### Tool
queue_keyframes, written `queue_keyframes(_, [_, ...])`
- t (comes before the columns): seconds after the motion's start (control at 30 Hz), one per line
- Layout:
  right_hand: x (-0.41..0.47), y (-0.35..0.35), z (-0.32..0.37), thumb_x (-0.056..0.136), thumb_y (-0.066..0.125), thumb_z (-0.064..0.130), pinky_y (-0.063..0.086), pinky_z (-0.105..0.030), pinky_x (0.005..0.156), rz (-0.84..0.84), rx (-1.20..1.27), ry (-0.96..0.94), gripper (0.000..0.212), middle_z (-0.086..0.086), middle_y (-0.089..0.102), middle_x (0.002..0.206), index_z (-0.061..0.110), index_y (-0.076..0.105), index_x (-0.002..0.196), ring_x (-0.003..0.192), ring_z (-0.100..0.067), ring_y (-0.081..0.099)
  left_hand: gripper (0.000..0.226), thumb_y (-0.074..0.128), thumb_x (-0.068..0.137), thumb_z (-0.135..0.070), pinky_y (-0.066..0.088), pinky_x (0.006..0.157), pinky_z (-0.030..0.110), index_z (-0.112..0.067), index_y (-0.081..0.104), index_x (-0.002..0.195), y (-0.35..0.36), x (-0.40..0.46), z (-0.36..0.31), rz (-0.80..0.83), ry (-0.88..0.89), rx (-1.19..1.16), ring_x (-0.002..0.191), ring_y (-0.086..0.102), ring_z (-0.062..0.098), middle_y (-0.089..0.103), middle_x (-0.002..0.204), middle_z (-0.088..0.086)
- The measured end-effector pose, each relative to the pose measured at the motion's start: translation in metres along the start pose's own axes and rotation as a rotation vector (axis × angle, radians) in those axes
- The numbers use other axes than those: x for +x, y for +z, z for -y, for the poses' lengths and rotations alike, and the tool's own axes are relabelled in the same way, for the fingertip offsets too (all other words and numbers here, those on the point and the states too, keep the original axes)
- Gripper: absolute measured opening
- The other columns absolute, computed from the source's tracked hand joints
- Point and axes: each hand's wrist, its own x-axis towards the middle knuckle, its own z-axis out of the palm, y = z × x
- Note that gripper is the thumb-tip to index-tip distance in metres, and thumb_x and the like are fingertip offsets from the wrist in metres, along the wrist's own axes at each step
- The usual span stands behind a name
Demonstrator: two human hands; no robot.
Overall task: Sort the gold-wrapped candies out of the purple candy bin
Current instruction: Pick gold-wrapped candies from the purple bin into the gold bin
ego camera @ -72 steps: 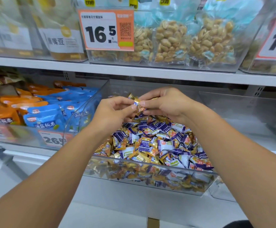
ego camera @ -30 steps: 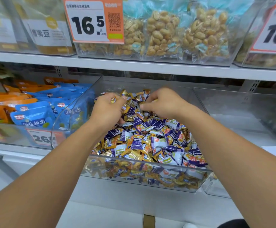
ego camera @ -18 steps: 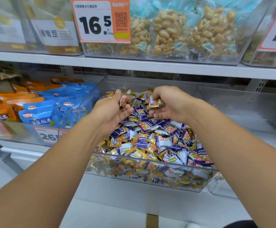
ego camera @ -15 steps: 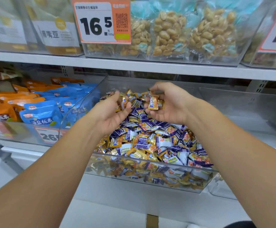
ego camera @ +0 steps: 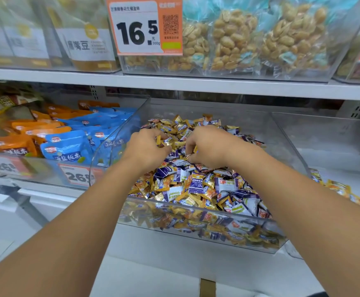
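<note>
A clear bin on the lower shelf holds a mixed heap of wrapped candies. Purple candies lie mostly at the front, and gold-wrapped candies are heaped at the back. My left hand is low on the pile near the bin's left wall, its fingers curled round a few gold candies. My right hand is beside it, palm down, with fingertips dug into the pile and pinching a gold wrapper. The candies under both palms are hidden.
To the left stands a bin of blue and orange snack packets with price tags on its front. The clear bin on the right holds a few gold candies. The shelf above carries bagged peanuts and an orange price card.
Both hands, raised above the heap with candies half a second ago, have dropped onto the pile. The right hand turned palm down, fingers now in the candies.
</note>
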Motion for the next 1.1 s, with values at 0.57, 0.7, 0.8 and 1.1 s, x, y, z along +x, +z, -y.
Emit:
queue_keyframes(0.57, [-0.018, -0.018, -0.007, 0.098, 0.056, 0.014, 0.046, -0.024, 0.047, 0.011, 1.292, 0.368, 0.018, -0.007, 0.059, 0.079, 0.002, 0.067, 0.091, 0.060, -0.014, 0.049, 0.018, 0.057, 0.088, -0.025, 0.031, 0.047, 0.027, -0.011, 0.062, 0.076, -0.021, -0.017, -0.019, 0.077, -0.249, -0.746, 0.055, 0.039, 0.019, 0.060, 0.070, 0.009])
queue_keyframes(0.7, [-0.020, -0.019, 0.002, 0.097, 0.049, 0.019, 0.053, -0.025, 0.044, 0.175, 2.047, 0.527, 0.026, -0.014, 0.059, 0.079, 0.000, 0.062, 0.085, 0.069, -0.021, 0.059, 0.011, 0.054, 0.091, -0.020, 0.026, 0.039, 0.022, -0.011, 0.057, 0.095, -0.029, -0.027, -0.022, 0.113, -0.266, -0.910, 0.049, 0.038, 0.015, 0.073, 0.081, 0.013])
queue_keyframes(0.8, [-0.012, -0.015, 0.004, 0.095, 0.059, 0.033, 0.053, -0.024, 0.043, 0.198, 2.056, 0.509, 0.033, -0.014, 0.063, 0.082, 0.004, 0.064, 0.079, 0.067, -0.021, 0.063, 0.015, 0.053, 0.094, -0.022, 0.027, 0.038, 0.020, -0.013, 0.055, 0.105, -0.032, -0.031, -0.019, 0.151, -0.320, -0.959, 0.048, 0.038, 0.014, 0.072, 0.081, 0.014])
queue_keyframes(1.1, [0.021, 0.003, 0.006, 0.100, 0.056, 0.036, 0.053, -0.035, 0.077, -0.227, 0.284, 0.097, 0.031, -0.010, 0.070, 0.094, 0.013, 0.071, 0.114, 0.079, -0.026, 0.063, 0.013, 0.058, 0.095, -0.023, 0.030, 0.038, 0.021, -0.012, 0.064, 0.091, -0.032, -0.034, -0.005, 0.089, -0.300, -0.755, 0.046, 0.039, 0.012, 0.065, 0.065, 0.005])
